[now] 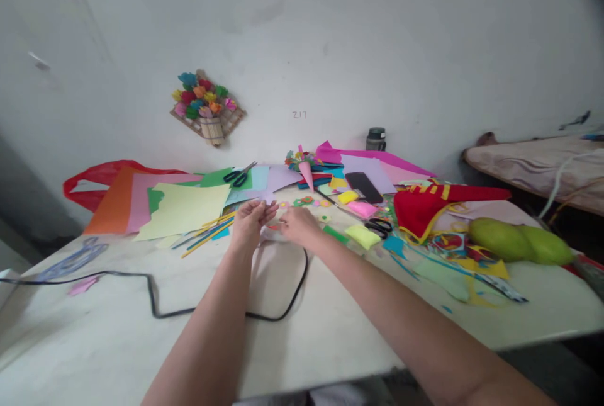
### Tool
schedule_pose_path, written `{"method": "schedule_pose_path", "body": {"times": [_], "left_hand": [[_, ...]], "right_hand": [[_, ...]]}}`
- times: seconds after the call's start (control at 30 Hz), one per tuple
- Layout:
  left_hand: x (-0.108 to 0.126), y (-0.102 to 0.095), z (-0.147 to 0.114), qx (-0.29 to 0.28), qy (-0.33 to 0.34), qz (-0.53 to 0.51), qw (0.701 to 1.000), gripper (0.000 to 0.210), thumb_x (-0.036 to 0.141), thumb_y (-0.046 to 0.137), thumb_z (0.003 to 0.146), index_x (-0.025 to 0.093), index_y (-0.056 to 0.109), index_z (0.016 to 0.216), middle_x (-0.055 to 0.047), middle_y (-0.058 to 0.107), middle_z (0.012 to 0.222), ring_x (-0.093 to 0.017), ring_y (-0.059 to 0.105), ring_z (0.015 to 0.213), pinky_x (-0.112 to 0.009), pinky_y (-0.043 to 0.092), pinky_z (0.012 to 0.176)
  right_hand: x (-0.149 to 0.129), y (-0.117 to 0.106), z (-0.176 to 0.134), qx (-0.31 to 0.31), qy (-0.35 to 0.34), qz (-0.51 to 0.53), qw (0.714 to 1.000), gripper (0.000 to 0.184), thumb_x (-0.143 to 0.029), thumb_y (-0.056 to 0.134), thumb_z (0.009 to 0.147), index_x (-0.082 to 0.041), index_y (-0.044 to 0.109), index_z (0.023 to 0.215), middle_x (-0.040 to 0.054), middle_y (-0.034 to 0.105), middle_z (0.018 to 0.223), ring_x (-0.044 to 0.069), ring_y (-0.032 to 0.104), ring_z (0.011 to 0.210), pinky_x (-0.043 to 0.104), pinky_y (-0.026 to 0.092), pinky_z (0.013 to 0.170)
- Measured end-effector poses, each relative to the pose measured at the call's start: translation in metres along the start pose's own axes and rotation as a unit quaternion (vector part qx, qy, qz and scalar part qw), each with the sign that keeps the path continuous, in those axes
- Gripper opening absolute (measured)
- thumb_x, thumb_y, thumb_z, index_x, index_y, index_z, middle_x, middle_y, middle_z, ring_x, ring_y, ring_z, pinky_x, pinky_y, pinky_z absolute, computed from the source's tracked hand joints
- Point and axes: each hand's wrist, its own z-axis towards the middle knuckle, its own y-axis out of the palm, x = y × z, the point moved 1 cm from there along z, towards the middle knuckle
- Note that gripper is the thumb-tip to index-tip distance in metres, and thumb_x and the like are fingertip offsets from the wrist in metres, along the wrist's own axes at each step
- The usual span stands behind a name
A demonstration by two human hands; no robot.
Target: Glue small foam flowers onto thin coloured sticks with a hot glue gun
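Orange, a small piece (272, 227) sits between the left hand (250, 218) and right hand (301, 225); both have curled fingers, grasp indeterminable. Cut shapes (304, 201) lie beyond, apparently done; large paper sheets (189, 209) look mostly unused. Remaining work cannot be determined.

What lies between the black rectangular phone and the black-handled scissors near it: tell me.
A puffy, bright pink packet lies between the phone and those scissors, in the head view.
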Motion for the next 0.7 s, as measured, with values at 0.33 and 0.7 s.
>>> {"method": "schedule_pose_path", "body": {"times": [0.33, 0.7], "left_hand": [[-0.016, 0.011, -0.004, -0.045, -0.044, 0.033, 0.997, 0.025, 0.026, 0.070, 0.063, 0.013, 0.049, 0.071, -0.006, 0.067, 0.068, -0.017, 0.066, 0.071, -0.023, 0.051, 0.065], [-0.018, 0.009, -0.004, -0.059, -0.037, 0.045, 0.997, 0.025, 0.028, 0.069, 0.064, 0.013, 0.050, 0.072, -0.006, 0.066, 0.066, -0.018, 0.066, 0.069, -0.024, 0.052, 0.061]], "right_hand": [[0.066, -0.024, -0.012, -0.095, 0.136, -0.003, 0.986, 0.020, -0.028, 0.055, 0.070, -0.018, 0.071, 0.077, 0.0106, 0.067, 0.089, 0.022, 0.060, 0.082, 0.028, 0.040, 0.067], [0.063, -0.009, -0.006, -0.073, 0.112, -0.028, 0.991, 0.022, -0.026, 0.051, 0.076, -0.023, 0.071, 0.083, 0.0089, 0.068, 0.092, 0.023, 0.057, 0.092, 0.037, 0.033, 0.086]]}}
